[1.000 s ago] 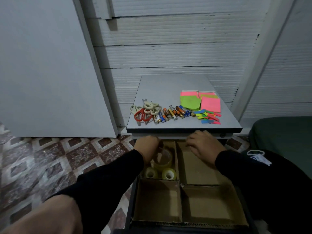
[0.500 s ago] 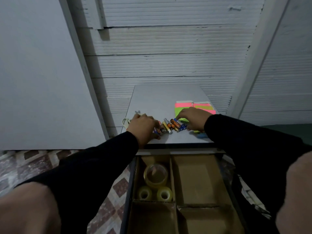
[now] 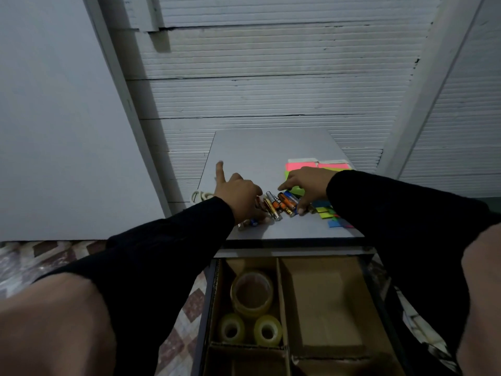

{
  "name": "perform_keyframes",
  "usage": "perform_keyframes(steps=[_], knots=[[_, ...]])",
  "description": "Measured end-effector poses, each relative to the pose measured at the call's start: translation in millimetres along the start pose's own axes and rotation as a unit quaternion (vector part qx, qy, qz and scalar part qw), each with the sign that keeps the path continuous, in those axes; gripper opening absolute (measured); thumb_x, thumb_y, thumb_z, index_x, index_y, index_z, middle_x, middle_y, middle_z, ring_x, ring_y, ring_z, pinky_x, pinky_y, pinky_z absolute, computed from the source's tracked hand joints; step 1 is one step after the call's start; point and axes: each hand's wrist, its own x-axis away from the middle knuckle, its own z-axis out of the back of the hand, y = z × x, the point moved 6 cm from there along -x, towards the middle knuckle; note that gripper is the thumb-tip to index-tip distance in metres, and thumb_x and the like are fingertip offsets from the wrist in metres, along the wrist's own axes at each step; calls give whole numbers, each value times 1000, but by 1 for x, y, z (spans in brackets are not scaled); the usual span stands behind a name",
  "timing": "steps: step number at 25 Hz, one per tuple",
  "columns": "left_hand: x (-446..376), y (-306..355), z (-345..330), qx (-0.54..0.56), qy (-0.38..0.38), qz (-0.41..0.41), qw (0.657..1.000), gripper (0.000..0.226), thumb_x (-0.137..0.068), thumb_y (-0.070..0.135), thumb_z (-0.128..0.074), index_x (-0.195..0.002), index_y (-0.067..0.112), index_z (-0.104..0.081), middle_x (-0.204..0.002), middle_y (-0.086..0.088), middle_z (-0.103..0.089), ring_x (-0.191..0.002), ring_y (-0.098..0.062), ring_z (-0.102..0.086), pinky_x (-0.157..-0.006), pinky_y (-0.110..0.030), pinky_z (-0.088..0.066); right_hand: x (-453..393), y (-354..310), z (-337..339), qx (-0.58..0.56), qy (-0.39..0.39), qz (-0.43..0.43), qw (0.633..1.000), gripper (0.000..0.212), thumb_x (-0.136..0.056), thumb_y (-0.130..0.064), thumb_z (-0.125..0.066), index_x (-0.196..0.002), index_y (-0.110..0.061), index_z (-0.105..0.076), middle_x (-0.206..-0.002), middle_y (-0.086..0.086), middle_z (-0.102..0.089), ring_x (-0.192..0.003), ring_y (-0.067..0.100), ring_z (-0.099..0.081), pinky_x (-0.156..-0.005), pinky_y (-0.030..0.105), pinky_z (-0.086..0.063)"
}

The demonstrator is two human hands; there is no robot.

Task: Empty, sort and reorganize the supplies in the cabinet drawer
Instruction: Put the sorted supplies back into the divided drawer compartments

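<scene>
1. Standing against the ridged white wall (image 3: pixel 271 99) is a gray cabinet, and its flat top surface (image 3: pixel 260 150) is carrying the small supplies.
2. Sitting pulled out below that surface is the drawer (image 3: pixel 379 299), with a cardboard divider (image 3: pixel 282 302) splitting it into boxes.
3. Lying in the back right box is only bare cardboard.
4. Resting in the back left box is one big tape roll (image 3: pixel 252 293), with two small tape rolls (image 3: pixel 249 330) just in front of it, side by side.
5. Reaching over the surface is the left hand (image 3: pixel 241 195), with one finger sticking straight up and the other fingers curling down onto the batteries (image 3: pixel 279 204); whether its grip is holding any is hidden.
6. Reaching in from the other side is the right hand (image 3: pixel 309 183), its fingers spreading over the same pile and touching it, its grip looking loose.
7. Lying behind and under the right hand are pink and green sticky notes (image 3: pixel 314 166).
8. Lying near the front right edge are small colored sticky tabs (image 3: pixel 333 217).
9. Peeking out behind the left wrist are pale scissor handles (image 3: pixel 202 196).
</scene>
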Motion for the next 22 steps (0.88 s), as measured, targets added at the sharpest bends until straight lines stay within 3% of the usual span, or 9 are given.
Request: perform_keyframes(steps=[9,22], knots=[[-12,3,-4,61,-10,19,998,55,-78,62,-59,-114,21,-62,-108,1,-67,-121,-23,-49,-109,-61,12,-1,2,-2,-75,19,12,997,62,-75,-25,-76,-132,-22,-50,-133,2,-52,-123,22,-43,-100,34,-35],[-22,1,-6,110,22,51,992,52,-80,52,-63,-120,22,-52,-113,3,-64,-124,-22,-47,-108,-64,14,22,9,17,-137,105,-2,985,61,-73,-20,-78,-130,-20,-54,-131,2,-55,-120,20,-48,-100,32,-38]])
